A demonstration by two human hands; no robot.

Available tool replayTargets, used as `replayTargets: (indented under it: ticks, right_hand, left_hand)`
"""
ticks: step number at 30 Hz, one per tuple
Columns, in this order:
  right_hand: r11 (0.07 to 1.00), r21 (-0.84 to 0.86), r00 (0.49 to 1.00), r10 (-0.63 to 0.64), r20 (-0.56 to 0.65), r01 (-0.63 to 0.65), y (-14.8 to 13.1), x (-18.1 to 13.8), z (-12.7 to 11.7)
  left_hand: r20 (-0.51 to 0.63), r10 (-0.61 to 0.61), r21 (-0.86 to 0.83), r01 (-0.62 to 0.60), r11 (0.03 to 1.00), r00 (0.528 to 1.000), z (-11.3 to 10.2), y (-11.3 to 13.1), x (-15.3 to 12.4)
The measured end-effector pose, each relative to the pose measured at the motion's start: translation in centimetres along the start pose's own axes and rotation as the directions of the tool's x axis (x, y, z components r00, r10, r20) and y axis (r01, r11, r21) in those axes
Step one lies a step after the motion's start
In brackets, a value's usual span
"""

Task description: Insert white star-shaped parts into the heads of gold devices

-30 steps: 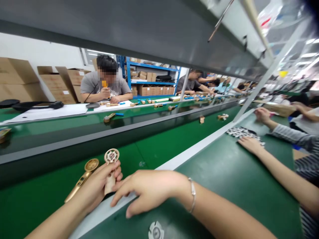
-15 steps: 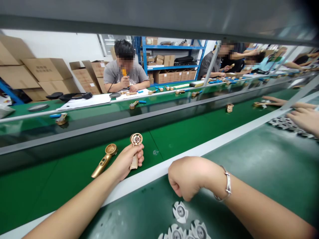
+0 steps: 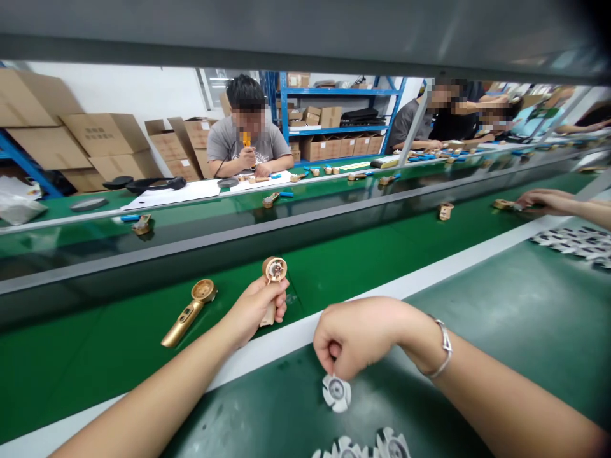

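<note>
Since the frame half a second back, the right hand has dropped from a loose fist above the mat and is now pinching a white fan disc by its top edge, thumb and forefinger closed on it, the disc hanging just clear of the green mat. More discs are lying at the bottom edge, just below the lifted 1. The left hand is gripping a gold half-shell by its handle, fingers wrapped tight around it, and has tilted it a little so its round head, with a small hub showing inside, is facing up and toward the camera; it is hovering over the near edge of the belt, beside the white strip. A second gold shell is lying flat on the belt to the left, well apart from both hands. Across the line a seated person is working at something held close, and another worker's hand is reaching onto the belt at far right. Judging from this, the step in hand is picking up 1 disc to fit into the shell's head. The next move is likely calling for bringing the disc up and left, turning it flat, and centring it over the hub without letting the pinch slip.
</note>
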State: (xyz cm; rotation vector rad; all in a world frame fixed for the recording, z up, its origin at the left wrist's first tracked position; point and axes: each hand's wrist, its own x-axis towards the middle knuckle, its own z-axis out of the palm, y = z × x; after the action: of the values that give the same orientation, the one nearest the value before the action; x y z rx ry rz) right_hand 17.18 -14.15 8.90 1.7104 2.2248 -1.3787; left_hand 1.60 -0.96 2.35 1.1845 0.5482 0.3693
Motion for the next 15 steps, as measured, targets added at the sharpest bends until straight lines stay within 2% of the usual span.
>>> replayTargets:
  ticks: [4, 8, 11, 15]
  right_hand:
    - [0.977, 0.213, 0.986, 0.047, -0.16, -0.012, 1.2, 0.2, -0.5]
    - [0.891, 0.45, 0.977, 0.142, -0.157, -0.057, 1.6, 0.5, -0.6]
    - [0.892, 0.453, 0.944, 0.143, -0.298, 0.008, 1.4, 0.8, -0.7]
    - [0.906, 0.406, 0.847, 0.116, -0.518, 0.123, 1.3, 1.1, -0.7]
  left_hand:
    - [0.004, 0.014, 0.04, -0.014, 0.999, 1.0, 0.1, -0.2, -0.1]
    - [-0.011, 0.016, 0.089, -0.015, 0.996, 1.0, -0.2, -0.4, 0.1]
    - [0.006, 0.005, 0.151, -0.005, 0.989, 1.0, -0.4, -0.6, 0.3]
    - [0.067, 0.012, 0.262, -0.029, 0.965, 0.998, -0.3, -0.7, 0.1]
